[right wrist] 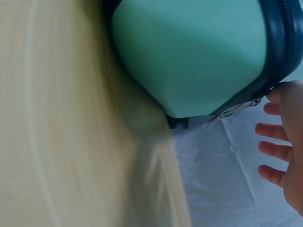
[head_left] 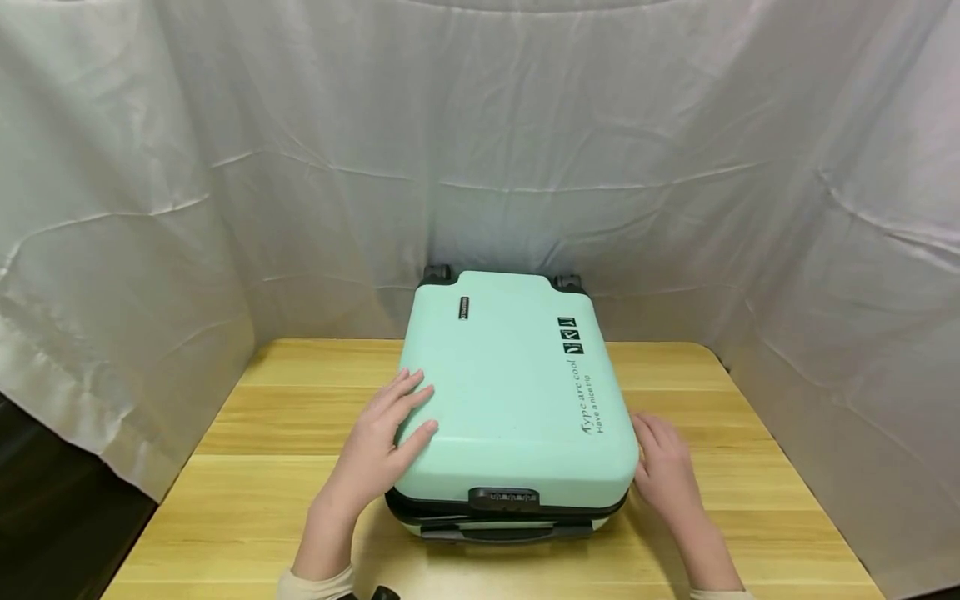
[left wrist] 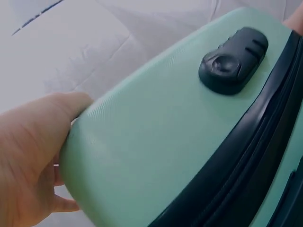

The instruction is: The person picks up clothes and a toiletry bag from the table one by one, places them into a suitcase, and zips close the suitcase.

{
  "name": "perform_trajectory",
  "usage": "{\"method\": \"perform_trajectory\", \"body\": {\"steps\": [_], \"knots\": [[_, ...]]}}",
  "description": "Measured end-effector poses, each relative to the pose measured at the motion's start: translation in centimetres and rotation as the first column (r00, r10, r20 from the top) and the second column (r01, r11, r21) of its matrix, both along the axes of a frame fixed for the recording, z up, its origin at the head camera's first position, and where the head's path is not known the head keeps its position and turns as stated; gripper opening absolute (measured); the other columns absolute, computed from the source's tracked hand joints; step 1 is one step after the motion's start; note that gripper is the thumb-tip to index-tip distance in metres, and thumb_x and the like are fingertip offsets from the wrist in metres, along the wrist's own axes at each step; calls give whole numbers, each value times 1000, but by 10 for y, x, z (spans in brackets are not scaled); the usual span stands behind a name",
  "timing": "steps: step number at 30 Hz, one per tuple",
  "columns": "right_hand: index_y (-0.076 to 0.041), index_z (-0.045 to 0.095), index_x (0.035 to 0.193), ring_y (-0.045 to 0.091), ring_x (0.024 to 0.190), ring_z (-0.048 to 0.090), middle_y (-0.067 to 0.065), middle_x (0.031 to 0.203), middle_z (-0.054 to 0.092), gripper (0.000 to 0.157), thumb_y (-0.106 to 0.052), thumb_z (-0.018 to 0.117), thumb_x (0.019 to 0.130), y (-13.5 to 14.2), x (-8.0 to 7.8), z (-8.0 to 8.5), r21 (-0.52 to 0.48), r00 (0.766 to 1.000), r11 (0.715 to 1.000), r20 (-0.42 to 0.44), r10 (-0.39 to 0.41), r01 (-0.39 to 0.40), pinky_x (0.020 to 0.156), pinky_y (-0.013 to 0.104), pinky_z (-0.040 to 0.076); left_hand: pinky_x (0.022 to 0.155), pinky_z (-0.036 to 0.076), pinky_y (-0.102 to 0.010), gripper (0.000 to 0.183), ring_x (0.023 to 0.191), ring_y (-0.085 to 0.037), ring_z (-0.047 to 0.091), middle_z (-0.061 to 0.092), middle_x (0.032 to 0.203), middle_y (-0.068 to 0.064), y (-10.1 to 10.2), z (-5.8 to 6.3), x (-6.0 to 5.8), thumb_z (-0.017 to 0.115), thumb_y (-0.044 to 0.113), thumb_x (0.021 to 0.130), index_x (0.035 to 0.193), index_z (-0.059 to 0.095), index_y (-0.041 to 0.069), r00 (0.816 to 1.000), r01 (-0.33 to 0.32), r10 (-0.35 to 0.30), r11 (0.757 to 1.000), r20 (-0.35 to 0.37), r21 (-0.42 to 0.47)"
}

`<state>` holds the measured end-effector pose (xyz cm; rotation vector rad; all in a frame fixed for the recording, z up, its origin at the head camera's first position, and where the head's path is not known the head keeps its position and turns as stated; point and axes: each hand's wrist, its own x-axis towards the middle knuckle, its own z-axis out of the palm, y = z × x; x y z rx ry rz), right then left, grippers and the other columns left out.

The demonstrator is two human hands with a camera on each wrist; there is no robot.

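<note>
A mint-green hard-shell suitcase (head_left: 510, 383) lies flat on the table, its wheels (head_left: 437, 272) towards the back. My left hand (head_left: 375, 450) rests on the suitcase's left edge, fingers extended over the top and side. On the right side, my right hand (head_left: 666, 471) is against the case. In the right wrist view, its thumb touches the black zipper band (right wrist: 279, 52) near the metal zipper pulls (right wrist: 232, 111), and the other fingers are spread apart from the shell. A black combination lock (head_left: 504, 500) and a carry handle (head_left: 507, 533) face the front.
The suitcase stands on a wooden table (head_left: 285, 425). Pale grey curtains (head_left: 525, 150) hang behind the table and along both sides. A small black object (head_left: 385, 592) shows at the bottom edge beside the left sleeve.
</note>
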<state>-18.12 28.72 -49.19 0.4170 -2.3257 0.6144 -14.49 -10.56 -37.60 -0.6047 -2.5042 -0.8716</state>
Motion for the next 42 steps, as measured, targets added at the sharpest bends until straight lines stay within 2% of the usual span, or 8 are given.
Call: {"method": "perform_trajectory", "body": {"steps": [7, 12, 16, 20, 25, 34, 37, 42], "knots": [[4, 65, 113, 40, 106, 56, 21, 111, 64, 32, -1, 65, 82, 2, 2, -4, 10, 998, 999, 35, 52, -52, 91, 60, 43, 118, 23, -58, 63, 142, -24, 41, 52, 146, -1, 18, 6, 13, 68, 53, 85, 135, 58, 19, 991, 38, -69, 966, -113, -257], [5, 66, 111, 40, 101, 58, 21, 107, 66, 32, 3, 66, 79, 4, 2, -7, 31, 996, 996, 18, 82, -82, 88, 57, 45, 119, 21, -57, 80, 145, -25, 36, 44, 152, -3, 24, 10, 23, 78, 52, 75, 143, 49, 21, 993, 29, -72, 920, -94, -390], [3, 67, 109, 37, 99, 59, 18, 103, 67, 32, 3, 70, 78, 6, 3, -10, 37, 995, 995, 44, 90, -91, 85, 57, 47, 119, 16, -58, 99, 148, -25, 28, 34, 158, -2, 29, 10, 29, 85, 50, 67, 150, 37, 25, 997, -12, -25, 875, -69, -484], [1, 66, 110, 36, 100, 59, 17, 103, 67, 31, 1, 71, 79, 6, 4, -12, 27, 993, 996, 90, 79, -81, 86, 56, 47, 117, 16, -63, 112, 149, -26, 26, 30, 160, -5, 36, 4, 32, 87, 52, 61, 153, 29, 28, 992, -79, 13, 832, -122, -549], [2, 68, 107, 36, 100, 60, 17, 104, 67, 26, 2, 69, 81, 4, 4, -15, 14, 993, 998, 106, 60, -62, 86, 55, 48, 112, 22, -69, 119, 146, -29, 33, 35, 157, -7, 41, -8, 33, 91, 51, 53, 153, 31, 27, 966, -141, -7, 823, -258, -550], [2, 69, 99, 37, 95, 62, 17, 97, 68, 18, 0, 68, 81, 4, -3, -12, 44, 997, 997, 47, 68, -70, 84, 52, 49, 108, 25, -68, 123, 140, -30, 42, 42, 153, -10, 48, -35, 30, 87, 65, 48, 151, 37, 22, 874, -178, -92, 853, -477, -491], [1, 68, 97, 37, 95, 61, 15, 95, 68, 16, -2, 66, 81, 5, -6, -11, 68, 997, 995, 35, 72, -75, 84, 53, 49, 106, 29, -66, 121, 135, -30, 47, 48, 149, -11, 47, -41, 26, 87, 68, 43, 147, 45, 20, 819, -176, -112, 884, -562, -434], [-1, 67, 96, 34, 91, 61, 13, 92, 67, 17, -6, 67, 79, 6, -10, -12, 105, 995, 990, -14, 98, -96, 79, 52, 50, 99, 36, -62, 109, 125, -31, 57, 58, 138, -11, 44, -44, 16, 84, 69, 42, 135, 59, 18, 700, -150, -157, 921, -697, -359]]}}
